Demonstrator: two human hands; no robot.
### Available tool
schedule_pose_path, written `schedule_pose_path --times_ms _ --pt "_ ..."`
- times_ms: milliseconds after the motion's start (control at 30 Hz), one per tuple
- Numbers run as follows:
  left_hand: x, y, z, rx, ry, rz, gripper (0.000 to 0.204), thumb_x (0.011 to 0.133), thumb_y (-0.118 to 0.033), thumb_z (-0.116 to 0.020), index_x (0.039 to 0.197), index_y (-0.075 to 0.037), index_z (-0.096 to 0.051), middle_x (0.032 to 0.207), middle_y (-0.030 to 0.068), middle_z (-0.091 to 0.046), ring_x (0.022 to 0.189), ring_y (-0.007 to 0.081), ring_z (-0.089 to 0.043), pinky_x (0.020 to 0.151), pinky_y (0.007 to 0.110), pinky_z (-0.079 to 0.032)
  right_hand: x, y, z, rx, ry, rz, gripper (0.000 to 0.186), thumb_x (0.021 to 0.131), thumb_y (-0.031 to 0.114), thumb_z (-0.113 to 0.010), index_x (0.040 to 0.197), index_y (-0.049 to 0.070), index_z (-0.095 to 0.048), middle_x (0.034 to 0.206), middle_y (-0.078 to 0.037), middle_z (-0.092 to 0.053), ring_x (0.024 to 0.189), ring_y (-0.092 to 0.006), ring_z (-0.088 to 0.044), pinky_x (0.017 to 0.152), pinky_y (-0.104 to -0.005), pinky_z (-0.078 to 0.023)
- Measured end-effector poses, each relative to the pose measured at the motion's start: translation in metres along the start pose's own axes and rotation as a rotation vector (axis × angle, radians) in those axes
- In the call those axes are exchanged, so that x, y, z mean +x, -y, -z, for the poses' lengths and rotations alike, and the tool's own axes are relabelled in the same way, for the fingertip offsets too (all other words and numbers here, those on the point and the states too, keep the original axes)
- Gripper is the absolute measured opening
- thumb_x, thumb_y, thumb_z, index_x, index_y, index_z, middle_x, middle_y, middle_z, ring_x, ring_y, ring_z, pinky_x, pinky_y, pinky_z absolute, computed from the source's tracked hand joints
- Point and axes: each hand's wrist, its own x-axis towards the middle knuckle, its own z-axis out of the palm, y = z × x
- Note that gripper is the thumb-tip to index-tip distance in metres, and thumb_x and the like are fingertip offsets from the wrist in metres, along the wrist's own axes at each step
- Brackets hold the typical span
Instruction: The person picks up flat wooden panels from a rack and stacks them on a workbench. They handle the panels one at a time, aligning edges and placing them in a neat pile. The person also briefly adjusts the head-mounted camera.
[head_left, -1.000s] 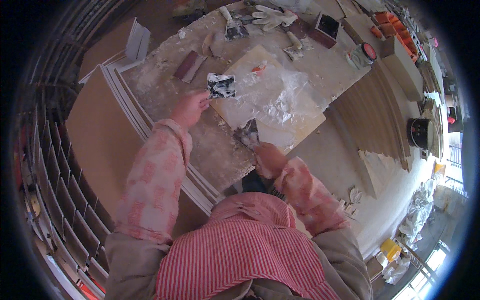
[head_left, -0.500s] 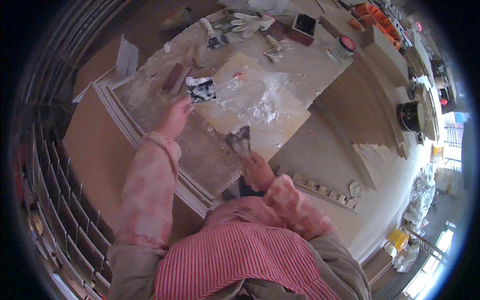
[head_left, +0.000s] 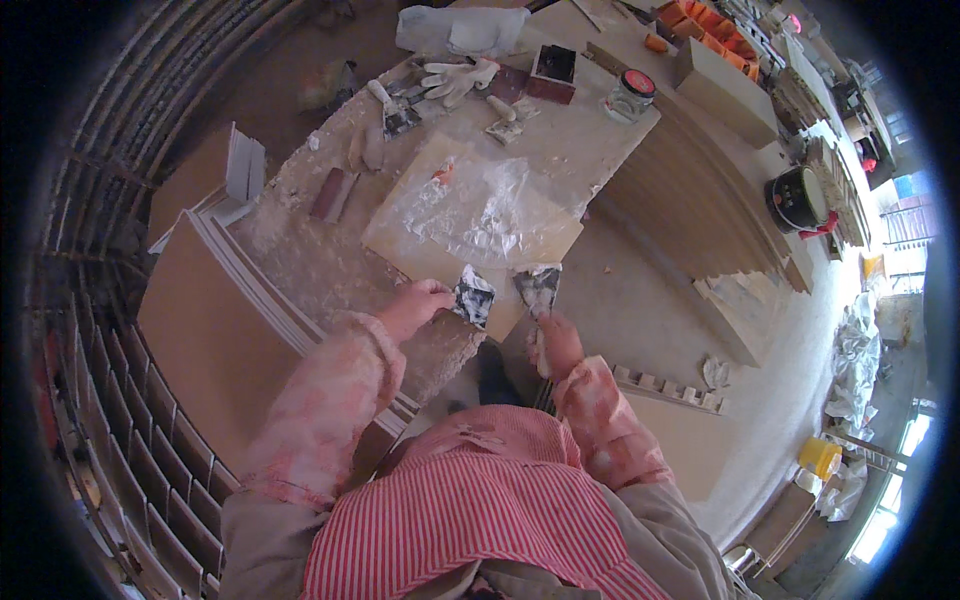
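Note:
My left hand [head_left: 412,310] pinches the edge of a small square dark scraper plate [head_left: 474,298], which is smeared with white paste. Close beside it, my right hand [head_left: 556,346] grips a putty knife [head_left: 538,288] by the handle, its wide blade pointing away from me with white paste along the tip. Both tools are over the near corner of a pale yellowish board [head_left: 398,228]. White putty [head_left: 497,208] is spread in wrinkled patches on that board, with a small orange-red dab [head_left: 443,174] near its far left.
On the worktable [head_left: 290,240] lie a reddish-brown block [head_left: 333,194], another putty knife [head_left: 398,115], a glove [head_left: 460,82], an open dark box [head_left: 553,73] and a red-lidded jar [head_left: 630,95]. Stacked panels [head_left: 220,330] stand left; curved brown boards [head_left: 690,190] and a black bucket [head_left: 797,199] are right.
My left hand has brought the scraper plate right and nearer to me, beside the putty knife. My right hand has shifted slightly right with the knife. The whole view has tilted a little.

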Motion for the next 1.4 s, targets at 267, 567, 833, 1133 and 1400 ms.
schedule_pose_path --times_ms 267,567,833,1133,1400 --pt "0.029 0.037 -0.003 0.57 -0.459 -0.272 0.019 0.083 -0.016 -0.066 0.096 -0.002 -0.071 0.091 0.0181 -0.071 0.085 0.0338 -0.067 0.078 0.042 -0.052 -0.013 0.043 0.007 0.168 0.023 0.154 0.025 0.103 0.033 -0.051 0.102 0.009 -0.059 0.07 -0.003 -0.057 0.05 -0.0126 -0.052 0.043 -0.0295 -0.043" --pt "-0.032 -0.032 0.013 0.543 -0.416 -0.361 0.021 0.081 -0.019 -0.073 0.09 0.0 -0.07 0.081 0.0146 -0.071 0.074 0.0262 -0.069 0.07 0.037 -0.053 -0.037 0.038 0.014 0.079 0.047 0.282 0.021 0.104 0.026 -0.051 0.1 0.007 -0.057 0.076 -0.004 -0.06 0.057 -0.0132 -0.056 0.052 -0.0289 -0.048" --pt "-0.078 -0.037 0.044 0.379 -0.596 -0.417 0.031 0.083 -0.029 -0.075 0.08 0.001 -0.067 0.071 0.0129 -0.066 0.063 0.0212 -0.06 0.062 0.037 -0.049 -0.045 0.039 0.028 0.117 0.008 0.295 0.021 0.104 0.024 -0.052 0.093 0.006 -0.057 0.073 -0.001 -0.055 0.059 -0.0126 -0.054 0.051 -0.0291 -0.046" --pt "-0.095 -0.027 0.063 0.495 -0.712 -0.324 0.033 0.085 -0.033 -0.069 0.078 -0.001 -0.067 0.074 0.0223 -0.065 0.069 0.0397 -0.065 0.065 0.044 -0.051 -0.051 0.086 -0.017 -0.124 0.197 0.431 0.019 0.103 0.019 -0.053 0.096 0.003 -0.058 0.079 -0.006 -0.061 0.06 -0.014 -0.057 0.053 -0.0286 -0.046" --pt "-0.089 -0.032 0.072 0.427 -0.725 -0.381 0.03 0.087 -0.03 -0.068 0.085 0.0 -0.067 0.086 0.0219 -0.069 0.074 0.036 -0.066 0.067 0.043 -0.052 -0.044 0.142 -0.097 -0.157 0.468 0.459 0.013 0.098 0.01 -0.05 0.104 0.002 -0.059 0.084 -0.007 -0.064 0.064 -0.0154 -0.058 0.059 -0.0294 -0.048"
